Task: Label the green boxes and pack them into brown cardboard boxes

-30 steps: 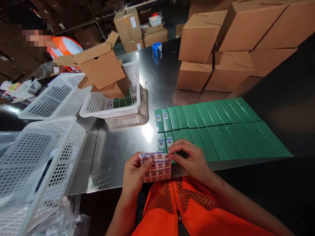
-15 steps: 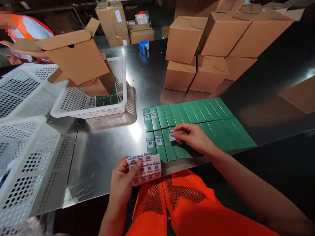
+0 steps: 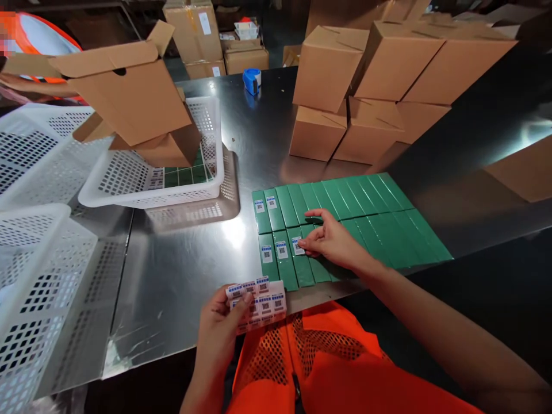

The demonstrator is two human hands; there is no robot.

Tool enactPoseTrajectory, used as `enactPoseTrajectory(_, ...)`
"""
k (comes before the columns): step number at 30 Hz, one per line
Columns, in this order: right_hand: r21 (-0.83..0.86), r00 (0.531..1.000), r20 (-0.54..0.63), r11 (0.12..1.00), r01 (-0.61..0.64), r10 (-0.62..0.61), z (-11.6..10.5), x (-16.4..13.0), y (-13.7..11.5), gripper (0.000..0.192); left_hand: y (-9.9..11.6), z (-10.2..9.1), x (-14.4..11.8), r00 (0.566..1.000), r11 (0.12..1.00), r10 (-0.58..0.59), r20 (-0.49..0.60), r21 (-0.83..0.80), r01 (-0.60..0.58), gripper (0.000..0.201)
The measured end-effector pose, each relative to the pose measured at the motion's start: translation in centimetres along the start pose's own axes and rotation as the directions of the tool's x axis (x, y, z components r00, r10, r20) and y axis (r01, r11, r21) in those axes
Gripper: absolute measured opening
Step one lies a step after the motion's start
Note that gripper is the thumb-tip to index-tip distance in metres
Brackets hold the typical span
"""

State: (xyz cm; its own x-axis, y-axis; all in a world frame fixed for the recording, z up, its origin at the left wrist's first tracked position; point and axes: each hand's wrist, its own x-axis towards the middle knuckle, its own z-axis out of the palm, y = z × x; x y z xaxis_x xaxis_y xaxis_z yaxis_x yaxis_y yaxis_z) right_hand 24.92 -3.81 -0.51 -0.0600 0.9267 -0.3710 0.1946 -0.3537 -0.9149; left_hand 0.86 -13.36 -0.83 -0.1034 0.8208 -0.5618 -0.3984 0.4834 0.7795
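Two rows of flat green boxes (image 3: 366,213) lie side by side on the steel table (image 3: 190,270). My left hand (image 3: 219,328) grips a sheet of small QR-code stickers (image 3: 263,302) at the table's near edge. My right hand (image 3: 332,238) rests on the near row, thumb pressing a sticker (image 3: 297,246) onto the third box from the left. The two boxes to its left and the first two in the far row carry stickers too.
White perforated baskets (image 3: 150,190) stand at the left, one holding green boxes under a tilted open carton (image 3: 125,98) held by a co-worker in an orange vest (image 3: 38,40). Stacked cardboard boxes (image 3: 371,86) fill the back right. A blue tape dispenser (image 3: 252,79) sits far back.
My right hand peeled a sticker from the sheet, carried it out to the near row and now presses it on the third box. The left hand stayed holding the sheet.
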Motion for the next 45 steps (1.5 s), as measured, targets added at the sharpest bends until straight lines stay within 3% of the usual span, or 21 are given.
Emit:
enactPoseTrajectory(5,-0.246,0.995,-0.092,0.968,-0.056,0.034,0.5,0.3,-0.8,0.056,-0.1,-0.1,0.0,1.000,1.000,-0.008,0.003,-0.006,0.008,0.038)
enactPoseTrajectory(10,-0.593,0.983,-0.143,0.805,0.009,-0.117,0.0,0.3,-1.3,0.045,0.2,0.1,-0.4,1.000,1.000,0.005,0.015,-0.006,-0.005,0.036)
enactPoseTrajectory(12,-0.550,0.978,-0.117,0.831,0.080,-0.172,0.2,-0.4,-1.3,0.035,0.4,0.2,-0.5,0.999,1.000,0.029,0.027,-0.002,-0.029,0.034)
enactPoseTrajectory(15,-0.309,0.958,0.036,0.909,0.281,-0.284,1.5,-2.2,-1.5,0.029,0.5,0.3,-0.1,0.995,0.997,0.072,0.068,0.020,-0.074,0.031)
enactPoseTrajectory(18,-0.164,0.875,0.206,0.866,0.472,-0.438,3.4,-4.0,-1.6,0.023,0.4,0.4,0.4,0.990,0.996,0.070,0.125,0.048,-0.076,0.032)
enactPoseTrajectory(20,-0.122,0.814,0.257,0.818,0.562,-0.521,4.3,-4.7,-1.7,0.008,0.2,0.3,0.7,0.989,0.996,0.057,0.135,0.054,-0.065,0.033)
enactPoseTrajectory(22,-0.059,0.785,0.272,0.804,0.591,-0.557,4.5,-4.5,-2.0,0.013,0.1,0.3,0.8,0.992,0.998,0.047,0.119,0.040,-0.053,0.035)
enactPoseTrajectory(24,0.006,0.813,0.225,0.836,0.549,-0.536,3.8,-3.4,-2.7,0.017,0.0,0.3,0.7,0.995,0.999,0.044,0.091,0.016,-0.045,0.036)
enactPoseTrajectory(27,0.046,0.896,0.112,0.903,0.427,-0.430,2.1,-0.8,-3.9,0.020,0.0,0.6,0.3,0.998,0.998,0.058,0.038,-0.013,-0.057,0.035)
enactPoseTrajectory(29,0.025,0.925,0.165,0.939,0.344,-0.344,1.5,0.5,-4.4,0.029,0.1,0.8,0.0,0.998,0.997,0.069,0.007,-0.025,-0.069,0.035)
enactPoseTrajectory(31,-0.014,0.908,0.320,0.957,0.291,-0.272,1.9,0.7,-4.5,0.029,0.1,1.1,-0.1,0.997,0.996,0.083,-0.004,-0.038,-0.083,0.035)
enactPoseTrajectory(33,-0.070,0.866,0.428,0.946,0.316,-0.258,3.0,-0.1,-4.0,0.022,0.2,1.3,0.0,0.994,0.993,0.105,-0.014,-0.054,-0.106,0.034)
enactPoseTrajectory(37,-0.142,0.808,0.391,0.838,0.527,-0.441,4.9,-2.6,-3.0,0.006,0.2,1.5,0.3,0.990,0.988,0.132,-0.046,-0.078,-0.135,0.034)
enactPoseTrajectory(40,-0.025,0.758,0.369,0.810,0.586,-0.538,4.6,-2.7,-3.3,0.008,0.3,1.2,0.7,0.992,0.989,0.107,-0.060,-0.094,-0.113,0.037)
enactPoseTrajectory(42,0.053,0.804,0.271,0.842,0.537,-0.530,3.4,-1.4,-4.2,0.007,0.4,1.0,0.9,0.995,0.991,0.074,-0.071,-0.103,-0.082,0.039)
enactPoseTrajectory(45,0.028,0.928,0.049,0.929,0.369,-0.370,0.7,2.6,-5.6,0.009,0.4,1.2,0.9,0.996,0.992,0.061,-0.067,-0.109,-0.068,0.039)
